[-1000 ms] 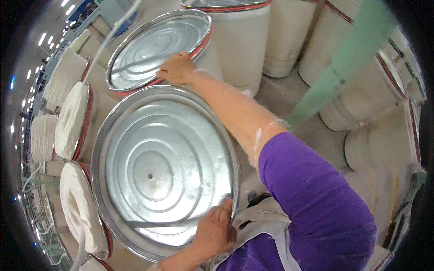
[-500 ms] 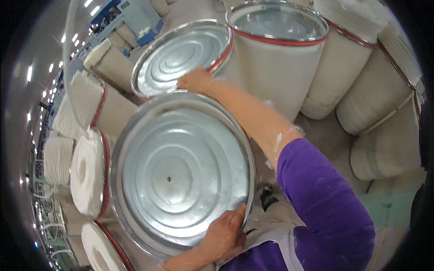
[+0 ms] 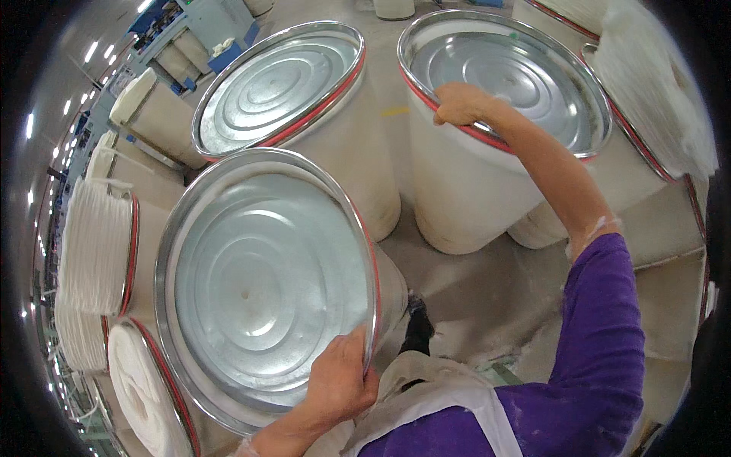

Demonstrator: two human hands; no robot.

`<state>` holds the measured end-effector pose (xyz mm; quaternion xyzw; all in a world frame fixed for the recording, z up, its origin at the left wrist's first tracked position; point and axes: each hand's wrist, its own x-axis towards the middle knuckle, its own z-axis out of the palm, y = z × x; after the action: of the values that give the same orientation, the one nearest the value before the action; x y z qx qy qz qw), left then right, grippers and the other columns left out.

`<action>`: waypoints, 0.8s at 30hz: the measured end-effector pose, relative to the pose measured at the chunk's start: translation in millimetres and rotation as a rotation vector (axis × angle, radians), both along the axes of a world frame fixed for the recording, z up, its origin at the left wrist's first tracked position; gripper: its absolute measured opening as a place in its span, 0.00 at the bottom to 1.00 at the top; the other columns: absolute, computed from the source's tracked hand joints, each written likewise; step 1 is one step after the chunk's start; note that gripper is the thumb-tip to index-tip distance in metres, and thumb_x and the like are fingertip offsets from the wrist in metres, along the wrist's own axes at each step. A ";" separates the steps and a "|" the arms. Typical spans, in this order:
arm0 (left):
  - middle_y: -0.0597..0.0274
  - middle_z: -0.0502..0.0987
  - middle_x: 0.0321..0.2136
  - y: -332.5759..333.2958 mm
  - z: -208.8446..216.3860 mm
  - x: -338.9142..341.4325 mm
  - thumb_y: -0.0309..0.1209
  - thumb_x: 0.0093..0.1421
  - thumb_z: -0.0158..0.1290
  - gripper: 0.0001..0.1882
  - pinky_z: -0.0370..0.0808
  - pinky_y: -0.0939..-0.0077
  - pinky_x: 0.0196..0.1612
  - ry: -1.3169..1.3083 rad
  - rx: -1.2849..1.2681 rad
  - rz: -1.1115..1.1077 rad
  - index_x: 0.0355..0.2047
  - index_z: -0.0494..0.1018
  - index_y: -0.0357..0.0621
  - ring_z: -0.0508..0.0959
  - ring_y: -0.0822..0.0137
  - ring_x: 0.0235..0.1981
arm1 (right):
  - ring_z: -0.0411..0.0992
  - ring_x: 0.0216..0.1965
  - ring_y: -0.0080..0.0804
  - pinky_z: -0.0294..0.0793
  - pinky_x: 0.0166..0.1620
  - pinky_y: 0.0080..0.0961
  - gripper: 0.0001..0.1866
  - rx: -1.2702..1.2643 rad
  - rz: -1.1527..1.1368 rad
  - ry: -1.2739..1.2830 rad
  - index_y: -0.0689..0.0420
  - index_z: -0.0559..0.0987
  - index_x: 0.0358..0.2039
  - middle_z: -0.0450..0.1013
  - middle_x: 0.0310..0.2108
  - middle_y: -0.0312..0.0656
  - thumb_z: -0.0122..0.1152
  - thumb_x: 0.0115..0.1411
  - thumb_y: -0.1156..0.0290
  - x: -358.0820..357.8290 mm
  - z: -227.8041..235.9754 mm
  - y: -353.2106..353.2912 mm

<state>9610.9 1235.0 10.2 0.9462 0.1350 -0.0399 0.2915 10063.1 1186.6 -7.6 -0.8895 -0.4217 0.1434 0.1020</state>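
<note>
Close in front of me, a tall cream sliver can (image 3: 392, 286) leans, its grey metal inner plate facing up inside a shiny rim. My left hand (image 3: 340, 378) is closed on that rim at its lower right, thumb on the inner side. With my right arm stretched forward, my right hand (image 3: 461, 103) is closed over the near-left rim of a second sliver can (image 3: 464, 183), which has a red band under its rim. That can also shows a metal plate and no fibre coil. Its underside fingers are hidden behind the rim.
A third sliver can (image 3: 358, 152) with a bare metal plate stands beyond the near one. Full cans with white fibre coils (image 3: 141, 388) crowd the left. Another can heaped with loose white fibre (image 3: 647, 91) is at the right. My foot (image 3: 417, 324) is on the floor between cans.
My right hand has left the far rim of the near can and moved right onto the second can's rim. My left hand keeps its hold. The view has shifted.
</note>
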 end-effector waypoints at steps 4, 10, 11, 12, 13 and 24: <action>0.44 0.70 0.28 64.0 0.4 65.4 0.24 0.42 0.51 0.27 0.69 0.53 0.38 0.108 0.024 0.046 0.46 0.63 0.32 0.71 0.45 0.34 | 0.75 0.34 0.53 0.72 0.40 0.42 0.19 0.074 -0.088 0.131 0.69 0.78 0.29 0.75 0.30 0.60 0.59 0.43 0.64 22.6 -8.5 45.7; 0.42 0.71 0.28 172.4 -9.9 187.1 0.24 0.42 0.50 0.23 0.68 0.51 0.38 0.083 0.044 0.086 0.42 0.65 0.34 0.71 0.42 0.34 | 0.73 0.39 0.58 0.71 0.45 0.44 0.17 0.114 -0.128 0.001 0.69 0.77 0.33 0.74 0.34 0.61 0.52 0.46 0.68 86.3 -11.9 89.1; 0.42 0.71 0.28 190.2 -10.1 202.9 0.24 0.42 0.50 0.22 0.68 0.51 0.38 0.020 0.040 0.075 0.42 0.65 0.34 0.71 0.42 0.34 | 0.73 0.39 0.58 0.71 0.45 0.44 0.17 0.082 -0.151 0.026 0.69 0.77 0.33 0.74 0.35 0.61 0.51 0.46 0.69 97.7 -12.0 96.2; 0.42 0.71 0.27 208.1 -10.3 219.4 0.24 0.42 0.50 0.22 0.68 0.51 0.37 -0.012 0.037 0.074 0.41 0.65 0.35 0.71 0.42 0.33 | 0.72 0.39 0.58 0.71 0.43 0.45 0.16 0.116 -0.148 0.031 0.68 0.76 0.31 0.74 0.34 0.62 0.51 0.46 0.70 109.9 -12.7 103.8; 0.42 0.70 0.27 225.6 -12.1 237.4 0.24 0.42 0.50 0.22 0.67 0.51 0.37 -0.055 0.040 0.073 0.41 0.65 0.35 0.71 0.41 0.33 | 0.72 0.39 0.58 0.71 0.43 0.45 0.15 0.151 -0.138 0.035 0.68 0.76 0.30 0.74 0.33 0.62 0.51 0.46 0.70 122.3 -13.1 111.8; 0.43 0.71 0.25 400.5 -15.7 427.7 0.25 0.42 0.50 0.17 0.66 0.50 0.35 0.034 0.088 0.035 0.36 0.65 0.35 0.70 0.43 0.31 | 0.72 0.39 0.56 0.70 0.44 0.44 0.16 0.128 -0.189 0.084 0.65 0.75 0.33 0.73 0.34 0.60 0.53 0.44 0.69 290.7 -8.0 232.1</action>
<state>10038.6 1635.5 -5.4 0.9548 0.1579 -0.0450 0.2477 10353.8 1418.6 -15.6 -0.9101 -0.3398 0.1431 0.1893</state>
